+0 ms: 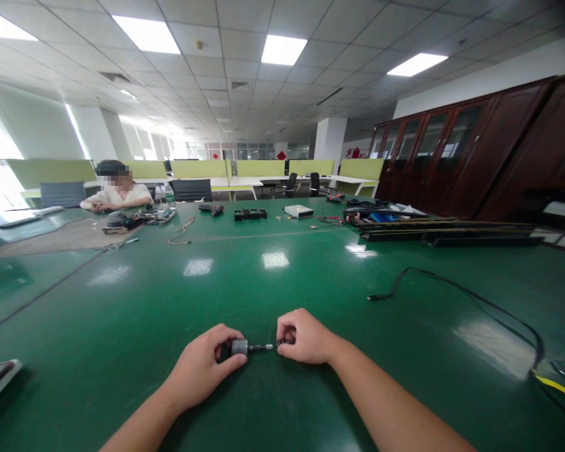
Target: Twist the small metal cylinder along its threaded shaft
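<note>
Near the front of the green table [245, 282], my left hand [207, 361] is closed around a grey metal cylinder with a thin shaft [240, 347], which looks like a small motor. Its shaft lies level and points right, with a dark base and a pale tip. Just past that tip, my right hand [306, 339] pinches a small dark part with bright edges [282, 343]. Its kind is mostly hidden by my fingers. A narrow gap seems to separate the part from the shaft tip.
A black cable [452, 280] curves across the right side. Farther back are a power drill [211, 209], a black slotted block [250, 215], a white box [298, 211] and long dark bars [480, 240]. A person [117, 191] sits at the far left.
</note>
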Demonstrator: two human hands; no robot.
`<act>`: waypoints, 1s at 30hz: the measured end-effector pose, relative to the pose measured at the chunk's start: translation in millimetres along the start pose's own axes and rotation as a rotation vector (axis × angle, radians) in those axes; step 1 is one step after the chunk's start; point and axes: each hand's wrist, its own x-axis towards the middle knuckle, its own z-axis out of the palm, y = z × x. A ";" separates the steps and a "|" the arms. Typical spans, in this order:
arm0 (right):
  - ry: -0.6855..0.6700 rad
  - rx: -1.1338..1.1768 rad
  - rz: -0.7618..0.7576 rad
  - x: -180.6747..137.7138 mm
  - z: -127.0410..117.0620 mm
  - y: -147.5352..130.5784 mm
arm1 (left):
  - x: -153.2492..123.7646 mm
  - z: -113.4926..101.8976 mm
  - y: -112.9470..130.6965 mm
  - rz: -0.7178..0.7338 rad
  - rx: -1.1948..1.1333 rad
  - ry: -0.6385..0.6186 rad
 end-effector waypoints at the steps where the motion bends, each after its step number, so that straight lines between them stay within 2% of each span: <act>1: 0.000 0.016 0.008 -0.2 -1.3 0.8 | 0.1 -0.1 0.2 0.001 0.001 0.000; 13: -0.019 0.045 0.012 -0.3 3.5 3.8 | 0.3 0.5 -0.8 0.005 0.000 0.006; 18: 0.009 0.049 -0.035 2.0 8.5 -8.1 | 1.3 2.0 -3.2 0.000 0.001 0.009; 23: -0.019 0.212 -0.131 2.2 17.9 -23.4 | 0.5 3.3 -4.5 0.018 -0.002 0.025; 30: -0.006 0.174 -0.093 3.9 24.3 -21.3 | 1.0 2.3 -2.7 0.018 -0.013 0.025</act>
